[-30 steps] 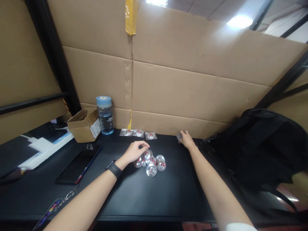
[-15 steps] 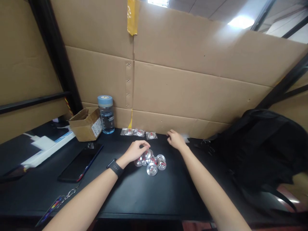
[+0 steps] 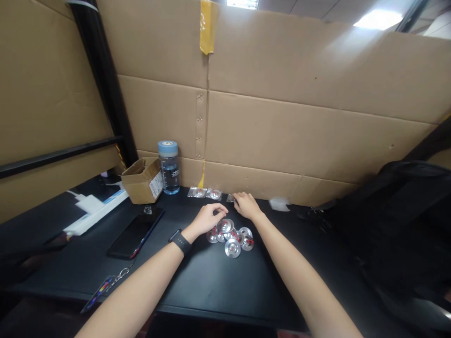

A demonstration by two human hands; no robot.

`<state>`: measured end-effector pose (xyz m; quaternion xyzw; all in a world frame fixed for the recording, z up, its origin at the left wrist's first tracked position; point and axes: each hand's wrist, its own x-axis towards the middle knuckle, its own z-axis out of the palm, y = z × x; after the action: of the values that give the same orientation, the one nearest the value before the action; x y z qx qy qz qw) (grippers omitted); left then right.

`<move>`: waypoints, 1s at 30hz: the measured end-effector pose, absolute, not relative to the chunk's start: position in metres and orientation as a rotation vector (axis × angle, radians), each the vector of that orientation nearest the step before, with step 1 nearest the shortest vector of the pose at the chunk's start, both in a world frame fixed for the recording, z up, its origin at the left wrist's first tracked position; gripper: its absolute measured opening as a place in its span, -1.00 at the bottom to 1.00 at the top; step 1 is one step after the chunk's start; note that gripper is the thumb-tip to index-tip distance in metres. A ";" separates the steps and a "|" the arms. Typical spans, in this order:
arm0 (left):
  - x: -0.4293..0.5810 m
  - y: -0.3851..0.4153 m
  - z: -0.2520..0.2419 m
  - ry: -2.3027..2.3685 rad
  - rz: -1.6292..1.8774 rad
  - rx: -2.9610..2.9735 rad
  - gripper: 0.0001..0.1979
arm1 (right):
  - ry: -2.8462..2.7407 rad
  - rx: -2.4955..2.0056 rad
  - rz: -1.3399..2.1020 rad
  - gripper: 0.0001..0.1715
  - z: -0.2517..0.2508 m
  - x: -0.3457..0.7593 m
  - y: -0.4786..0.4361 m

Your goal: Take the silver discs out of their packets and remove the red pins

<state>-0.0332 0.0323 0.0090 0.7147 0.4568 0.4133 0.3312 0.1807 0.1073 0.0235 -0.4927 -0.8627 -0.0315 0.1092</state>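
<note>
A loose pile of silver metal discs with red marks [image 3: 232,248] lies on the black tabletop in front of me. My left hand [image 3: 207,218], wearing a black watch, is at the pile's upper left edge. Its fingers are loosely bent, with a gap to the thumb and nothing seen between them. Farther back, my right hand [image 3: 245,205] reaches over a small clear bag [image 3: 230,198], its bent fingers covering most of it. Two more bagged discs, one at the left [image 3: 198,192] and one beside it [image 3: 214,194], lie in a row to its left.
Crumpled clear plastic [image 3: 280,203] lies by the cardboard wall [image 3: 282,136]. On the left are a blue-lidded bottle [image 3: 169,171], a small carton [image 3: 141,183], a phone [image 3: 136,233], a power strip [image 3: 98,216] and a keychain [image 3: 100,292]. A black backpack [image 3: 405,225] fills the right.
My right hand has moved left, away from the crumpled plastic and onto the third bag in the row. My left hand stays by the pile. The view has shifted slightly.
</note>
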 end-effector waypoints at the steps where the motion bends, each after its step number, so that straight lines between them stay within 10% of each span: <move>1: -0.033 0.032 0.009 1.195 1.082 1.867 -0.77 | -2.514 -1.462 -0.098 -0.69 0.024 0.182 0.106; 30: -0.023 0.013 0.020 0.979 1.076 1.909 -0.54 | -1.736 -0.965 0.942 -0.75 0.037 0.197 0.018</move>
<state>-0.0227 0.0126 0.0204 0.7413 0.3802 0.4177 0.3626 0.1974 0.0178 0.0368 -0.3910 -0.7034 0.3818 0.4545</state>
